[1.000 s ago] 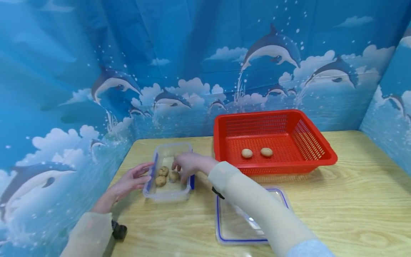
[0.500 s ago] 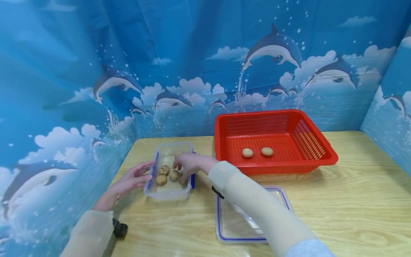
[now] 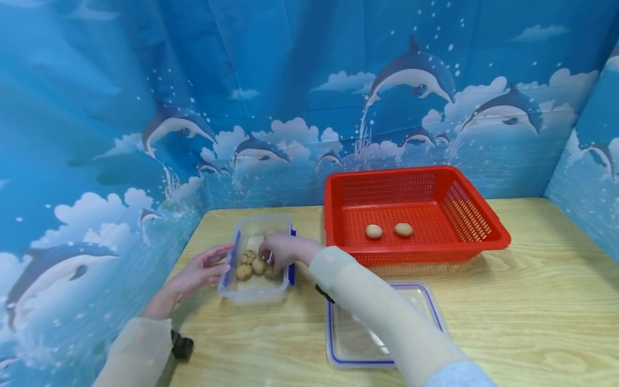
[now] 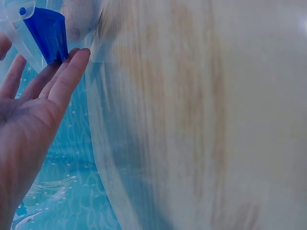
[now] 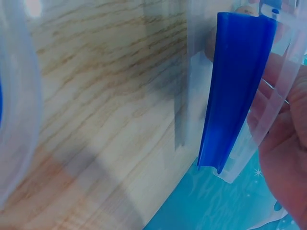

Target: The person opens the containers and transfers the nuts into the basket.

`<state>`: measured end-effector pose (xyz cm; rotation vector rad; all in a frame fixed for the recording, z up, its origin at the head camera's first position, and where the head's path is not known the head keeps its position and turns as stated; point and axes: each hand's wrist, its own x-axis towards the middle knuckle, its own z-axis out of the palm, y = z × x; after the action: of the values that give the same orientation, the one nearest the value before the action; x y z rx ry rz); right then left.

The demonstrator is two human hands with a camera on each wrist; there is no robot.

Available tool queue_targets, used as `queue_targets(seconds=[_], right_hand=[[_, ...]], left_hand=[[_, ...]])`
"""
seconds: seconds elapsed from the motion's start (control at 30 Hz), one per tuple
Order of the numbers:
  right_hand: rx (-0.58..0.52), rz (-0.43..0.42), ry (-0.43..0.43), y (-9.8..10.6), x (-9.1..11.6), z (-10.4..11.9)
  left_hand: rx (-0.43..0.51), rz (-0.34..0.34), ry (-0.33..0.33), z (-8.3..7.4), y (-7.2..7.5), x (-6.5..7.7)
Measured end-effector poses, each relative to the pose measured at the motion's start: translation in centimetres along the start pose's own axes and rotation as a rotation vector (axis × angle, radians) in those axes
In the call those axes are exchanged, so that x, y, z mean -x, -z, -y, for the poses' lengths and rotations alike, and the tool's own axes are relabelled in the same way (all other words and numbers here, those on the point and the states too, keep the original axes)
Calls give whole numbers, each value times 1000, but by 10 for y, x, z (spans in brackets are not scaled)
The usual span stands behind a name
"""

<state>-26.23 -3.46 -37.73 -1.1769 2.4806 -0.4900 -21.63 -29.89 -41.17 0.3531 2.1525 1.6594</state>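
A clear plastic box with blue clip flaps stands on the table at left. In it lie several round tan-brown things that look like walnuts, one with dark marks. My right hand reaches over the box's right wall, fingers bent down among them. Whether it pinches one is hidden. My left hand is at the left wall; its outstretched fingers touch the blue flap there. In the right wrist view, the other blue flap hangs in front of my right hand.
A red slotted basket stands at the back right, two similar tan things on its floor. A clear lid with a blue seal lies in front of it, partly under my right forearm. A dolphin-print backdrop encloses the table.
In the box, one walnut-like thing has shifted slightly left, and another shows beside it below my right hand. My right fingers have moved a little. The left hand stays at the box wall.
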Motion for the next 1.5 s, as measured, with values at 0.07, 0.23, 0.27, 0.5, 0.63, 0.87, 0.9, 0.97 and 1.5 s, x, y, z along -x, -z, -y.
queue_targets(seconds=[0.07, 0.23, 0.27, 0.5, 0.63, 0.87, 0.9, 0.97, 1.5], right_hand=[[21, -4, -5, 0, 0, -1], [66, -10, -18, -1, 1, -3], [60, -9, -23, -1, 1, -3], [31, 15, -69, -3, 2, -3], [28, 26, -81, -3, 1, -3], [33, 27, -63, -3, 2, -5], [25, 24, -54, -3, 3, -5], [-3, 15, -33, 1, 5, -5], [-62, -61, 168, 82, 64, 8]], left_hand=[[-3, 3, 2, 0, 0, 0], [-15, 8, 16, -1, -2, 0], [-15, 10, 17, -2, -2, 0], [-8, 17, 14, -2, -4, -2], [-10, 17, 11, -2, -5, -3], [-15, 17, 13, 0, -6, -3], [-14, 14, 13, 0, -7, -3], [-13, 11, 11, 0, -7, -4], [-35, -4, 7, 2, -2, 1]])
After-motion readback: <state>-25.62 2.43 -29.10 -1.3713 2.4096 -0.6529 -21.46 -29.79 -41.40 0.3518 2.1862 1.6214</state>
